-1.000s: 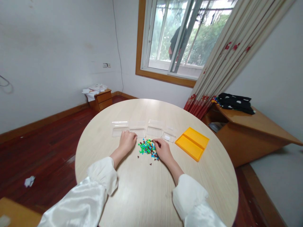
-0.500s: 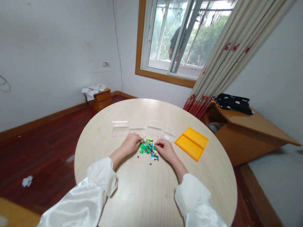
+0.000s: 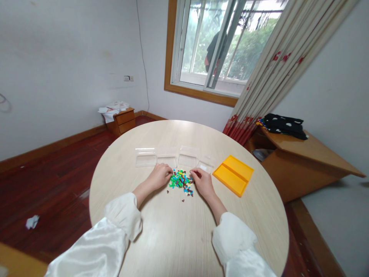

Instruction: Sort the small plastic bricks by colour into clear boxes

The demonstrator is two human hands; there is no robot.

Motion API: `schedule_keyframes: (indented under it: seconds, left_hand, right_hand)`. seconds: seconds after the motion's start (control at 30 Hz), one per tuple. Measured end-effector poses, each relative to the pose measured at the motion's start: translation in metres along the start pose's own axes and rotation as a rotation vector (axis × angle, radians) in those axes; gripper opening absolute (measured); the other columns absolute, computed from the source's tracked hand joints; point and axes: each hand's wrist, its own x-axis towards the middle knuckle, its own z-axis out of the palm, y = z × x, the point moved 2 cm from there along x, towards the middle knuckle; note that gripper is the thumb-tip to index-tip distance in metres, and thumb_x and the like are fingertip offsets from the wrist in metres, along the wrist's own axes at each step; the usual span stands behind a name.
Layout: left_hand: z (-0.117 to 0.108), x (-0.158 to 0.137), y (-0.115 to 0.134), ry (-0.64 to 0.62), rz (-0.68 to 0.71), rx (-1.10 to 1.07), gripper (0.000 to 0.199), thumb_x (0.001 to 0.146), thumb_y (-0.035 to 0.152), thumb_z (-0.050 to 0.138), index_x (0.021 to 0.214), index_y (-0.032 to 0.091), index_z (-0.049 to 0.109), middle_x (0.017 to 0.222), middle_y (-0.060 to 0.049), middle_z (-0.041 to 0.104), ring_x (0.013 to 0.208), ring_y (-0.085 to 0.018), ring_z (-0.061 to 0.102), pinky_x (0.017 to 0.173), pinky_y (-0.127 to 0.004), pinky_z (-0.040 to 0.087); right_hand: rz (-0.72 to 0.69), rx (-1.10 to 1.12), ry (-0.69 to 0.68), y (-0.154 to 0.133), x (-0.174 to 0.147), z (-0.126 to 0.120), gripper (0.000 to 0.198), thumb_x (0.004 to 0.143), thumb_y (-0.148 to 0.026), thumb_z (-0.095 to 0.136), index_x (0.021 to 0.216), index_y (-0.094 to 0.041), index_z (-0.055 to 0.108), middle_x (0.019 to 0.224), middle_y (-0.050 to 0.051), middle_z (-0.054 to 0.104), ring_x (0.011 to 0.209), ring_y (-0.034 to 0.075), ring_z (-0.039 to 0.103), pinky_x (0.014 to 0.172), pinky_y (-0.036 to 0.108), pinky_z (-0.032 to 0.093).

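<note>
A heap of tiny coloured pieces (image 3: 179, 181), green, blue, yellow and dark brown, lies at the middle of the round table. At its left edge is my left hand (image 3: 161, 175), its fingers drawn together; what they hold, if anything, is too small to make out. On the right side of the heap my right hand (image 3: 203, 181) is closed in a pinch, with thumb and forefinger together, and its contents cannot be seen clearly. Behind the hands stand several clear plastic boxes (image 3: 146, 161) with raised lids in a row.
An open yellow tray (image 3: 230, 181) with two sections lies to the right on the pale table (image 3: 175, 234). Two stray brown pieces sit just in front of the heap. A person (image 3: 212, 52) shows beyond the window. A tilted wooden cabinet (image 3: 300, 161) stands at the right.
My right hand has shifted slightly up and to the right, away from the heap's edge. My left hand stays at nearly the same spot.
</note>
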Motion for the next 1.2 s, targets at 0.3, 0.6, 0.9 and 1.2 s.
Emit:
schedule_keyframes:
  seconds: [0.3,0.6,0.9,1.2]
  left_hand:
    - [0.003,0.0,0.013,0.036,-0.077,-0.477,0.018,0.078,0.025,0.057,0.083,0.015,0.071,0.079,-0.006,0.071,0.068,-0.016,0.059,0.063,-0.026,0.044]
    - [0.013,0.001,0.013,0.021,-0.141,-0.857,0.018,0.066,0.024,0.067,0.078,0.011,0.068,0.074,-0.007,0.068,0.068,-0.014,0.06,0.065,-0.026,0.046]
    - [0.002,0.005,0.003,0.183,-0.172,-0.639,0.011,0.069,0.021,0.061,0.071,0.012,0.067,0.06,0.0,0.06,0.053,-0.01,0.046,0.053,-0.022,0.035]
    - [-0.016,0.003,-0.024,0.38,-0.219,-0.071,0.012,0.075,0.013,0.054,0.076,0.015,0.065,0.08,-0.006,0.068,0.075,-0.019,0.056,0.073,-0.031,0.041]
  right_hand:
    - [-0.115,0.026,-0.044,-0.036,-0.014,0.013,0.015,0.08,-0.028,0.054,0.082,-0.019,0.066,0.079,0.004,0.069,0.072,0.017,0.063,0.068,0.029,0.05]
    - [-0.21,-0.013,-0.035,-0.039,-0.018,0.017,0.013,0.083,-0.027,0.054,0.088,-0.021,0.065,0.084,0.004,0.069,0.077,0.016,0.063,0.074,0.029,0.05]
    - [-0.231,-0.03,0.025,-0.03,-0.013,0.015,0.017,0.083,-0.025,0.054,0.096,-0.021,0.064,0.09,0.006,0.069,0.077,0.017,0.062,0.073,0.031,0.051]
    - [-0.216,-0.205,-0.03,0.009,-0.001,0.014,0.037,0.074,-0.003,0.04,0.089,-0.019,0.07,0.092,0.009,0.063,0.09,0.02,0.057,0.083,0.037,0.047]
